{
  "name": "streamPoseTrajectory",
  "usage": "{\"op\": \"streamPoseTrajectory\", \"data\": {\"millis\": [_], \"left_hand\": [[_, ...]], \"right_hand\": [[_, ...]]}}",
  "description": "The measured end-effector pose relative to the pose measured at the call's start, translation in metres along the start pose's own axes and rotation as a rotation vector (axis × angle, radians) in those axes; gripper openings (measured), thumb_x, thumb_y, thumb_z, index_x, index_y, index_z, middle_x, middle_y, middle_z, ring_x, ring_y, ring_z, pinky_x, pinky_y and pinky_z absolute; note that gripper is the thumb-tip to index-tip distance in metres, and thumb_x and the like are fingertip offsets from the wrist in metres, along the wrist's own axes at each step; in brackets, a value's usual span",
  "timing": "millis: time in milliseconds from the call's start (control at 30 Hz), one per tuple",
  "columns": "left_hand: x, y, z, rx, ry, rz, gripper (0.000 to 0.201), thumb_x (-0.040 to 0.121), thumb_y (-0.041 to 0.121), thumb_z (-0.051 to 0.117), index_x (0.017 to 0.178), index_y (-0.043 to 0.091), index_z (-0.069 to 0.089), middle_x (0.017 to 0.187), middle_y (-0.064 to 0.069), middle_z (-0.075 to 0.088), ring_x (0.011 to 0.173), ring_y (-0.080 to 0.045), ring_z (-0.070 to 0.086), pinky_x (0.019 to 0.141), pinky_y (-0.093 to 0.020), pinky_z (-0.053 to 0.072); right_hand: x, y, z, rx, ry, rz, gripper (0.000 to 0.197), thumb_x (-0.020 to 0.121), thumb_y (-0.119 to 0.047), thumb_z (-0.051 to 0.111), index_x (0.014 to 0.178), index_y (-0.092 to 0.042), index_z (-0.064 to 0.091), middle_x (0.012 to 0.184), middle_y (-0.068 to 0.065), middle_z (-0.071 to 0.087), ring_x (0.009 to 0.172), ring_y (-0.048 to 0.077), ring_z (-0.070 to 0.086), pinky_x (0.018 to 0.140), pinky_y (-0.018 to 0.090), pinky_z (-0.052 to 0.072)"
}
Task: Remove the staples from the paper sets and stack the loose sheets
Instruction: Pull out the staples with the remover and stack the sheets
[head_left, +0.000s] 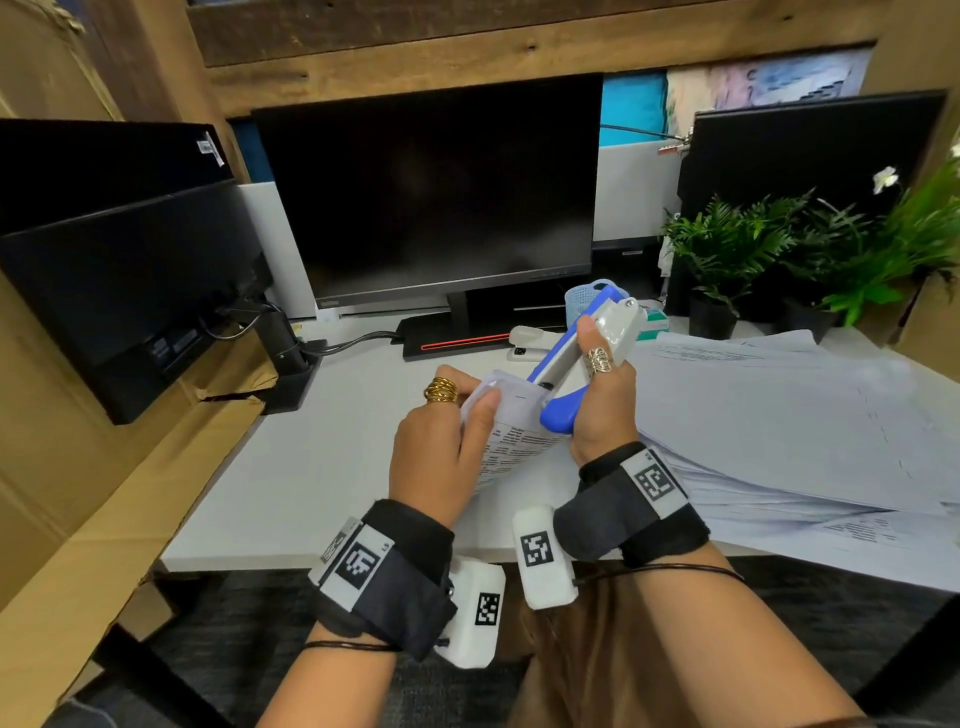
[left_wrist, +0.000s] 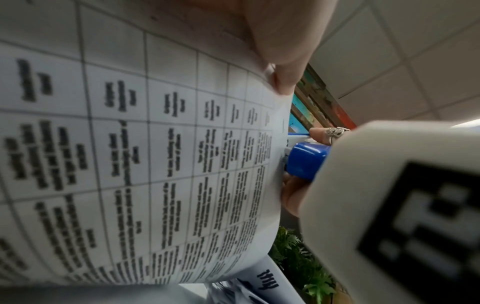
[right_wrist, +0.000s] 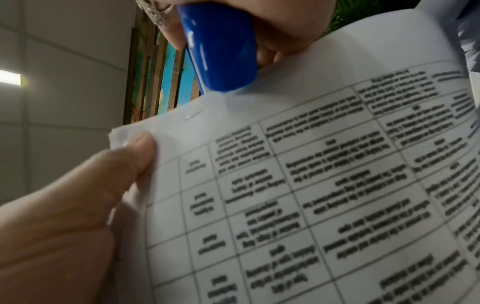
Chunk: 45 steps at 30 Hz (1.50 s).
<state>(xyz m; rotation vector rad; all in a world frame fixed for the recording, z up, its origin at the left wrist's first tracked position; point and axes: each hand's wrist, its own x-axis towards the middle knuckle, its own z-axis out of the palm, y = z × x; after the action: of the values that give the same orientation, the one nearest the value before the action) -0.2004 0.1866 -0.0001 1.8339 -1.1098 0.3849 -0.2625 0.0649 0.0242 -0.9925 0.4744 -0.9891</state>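
Blue staple remover (head_left: 576, 364) gripped right; left pinches paper set (head_left: 511, 431).

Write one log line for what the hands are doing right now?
left hand: pinches paper set at its corner | right hand: grips blue stapler | staple: in paper | loose sheets: on desk, right

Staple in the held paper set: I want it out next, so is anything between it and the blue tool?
Nothing visible does. The staple lies exposed near the paper set's top edge, left thumb beside it, blue staple remover just above.
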Motion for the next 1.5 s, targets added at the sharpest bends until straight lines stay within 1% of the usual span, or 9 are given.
{"op": "streamPoseTrajectory", "data": {"millis": [200,433,533,633,733,900,1067,1400,1500], "left_hand": [[-0.003,0.000,-0.001,-0.026,0.003,-0.011,0.039,0.089,0.046,0.040,0.088,0.009,0.052,0.073,0.024,0.041,0.058,0.001,0.051,0.052,-0.007,0.038],[-0.002,-0.010,-0.017,-0.018,-0.072,-0.062,0.024,0.079,0.042,0.068,0.091,0.027,0.053,0.077,0.013,0.056,0.069,-0.004,0.056,0.059,-0.008,0.045],[-0.001,-0.006,-0.020,0.172,-0.075,-0.079,0.045,0.081,0.042,0.066,0.053,0.023,0.036,0.050,0.008,0.032,0.045,-0.007,0.034,0.049,-0.008,0.033],[0.001,-0.012,-0.026,0.275,-0.051,-0.147,0.049,0.087,0.045,0.058,0.053,0.024,0.029,0.049,0.008,0.029,0.045,-0.007,0.032,0.047,-0.014,0.032],[0.005,-0.026,-0.033,0.321,-0.004,-0.233,0.050,0.089,0.044,0.055,0.054,0.021,0.029,0.052,0.007,0.032,0.049,-0.009,0.035,0.045,-0.018,0.024],[0.013,-0.048,-0.045,0.264,0.137,-0.348,0.050,0.089,0.041,0.057,0.054,0.019,0.029,0.052,0.003,0.031,0.056,-0.019,0.038,0.053,-0.027,0.026],[0.019,-0.046,-0.053,0.238,0.180,-0.349,0.049,0.088,0.040,0.058,0.059,0.008,0.035,0.055,0.000,0.035,0.058,-0.017,0.038,0.058,-0.028,0.030],[0.008,-0.046,-0.067,0.265,0.160,-0.262,0.051,0.087,0.038,0.059,0.050,0.021,0.027,0.049,0.004,0.030,0.045,-0.006,0.029,0.046,-0.020,0.021],[0.004,-0.042,-0.071,0.232,0.230,-0.098,0.053,0.082,0.028,0.069,0.049,0.024,0.028,0.047,0.015,0.024,0.041,-0.001,0.025,0.045,-0.010,0.022]], "right_hand": [[0.000,0.007,0.007,-0.022,0.026,-0.119,0.007,0.092,-0.026,0.055,0.087,-0.027,0.050,0.079,-0.007,0.054,0.076,0.007,0.056,0.066,0.015,0.049],[-0.006,0.014,0.017,-0.083,-0.018,-0.096,0.016,0.092,-0.025,0.055,0.080,-0.028,0.045,0.074,-0.004,0.052,0.073,0.009,0.056,0.073,0.027,0.050],[-0.006,0.014,0.021,-0.143,-0.049,-0.066,0.017,0.092,-0.029,0.055,0.077,-0.027,0.047,0.071,-0.003,0.051,0.068,0.008,0.054,0.069,0.022,0.048],[0.001,0.014,0.025,-0.103,-0.080,0.014,0.024,0.081,-0.046,0.064,0.090,-0.025,0.059,0.088,0.008,0.065,0.087,0.017,0.060,0.083,0.035,0.050],[0.014,0.008,0.014,-0.063,-0.007,-0.011,0.026,0.086,-0.031,0.065,0.107,-0.021,0.053,0.087,-0.007,0.063,0.086,0.010,0.062,0.077,0.025,0.052],[0.030,0.010,-0.027,-0.647,-0.001,0.131,0.040,0.088,-0.019,0.060,0.117,-0.006,0.036,0.124,0.014,0.052,0.109,0.027,0.052,0.098,0.039,0.042],[0.032,0.035,-0.043,-1.381,-0.202,0.266,0.040,0.092,-0.024,0.052,0.120,0.004,0.049,0.127,0.021,0.052,0.114,0.034,0.051,0.083,0.028,0.038],[0.031,0.043,-0.022,-1.669,-0.269,0.132,0.042,0.092,-0.034,0.055,0.119,-0.002,0.053,0.125,0.016,0.056,0.113,0.030,0.055,0.088,0.032,0.044],[0.016,0.031,-0.003,-1.491,-0.328,-0.338,0.057,0.087,-0.037,0.063,0.135,-0.011,0.044,0.135,0.009,0.050,0.124,0.026,0.045,0.100,0.032,0.037]]}}
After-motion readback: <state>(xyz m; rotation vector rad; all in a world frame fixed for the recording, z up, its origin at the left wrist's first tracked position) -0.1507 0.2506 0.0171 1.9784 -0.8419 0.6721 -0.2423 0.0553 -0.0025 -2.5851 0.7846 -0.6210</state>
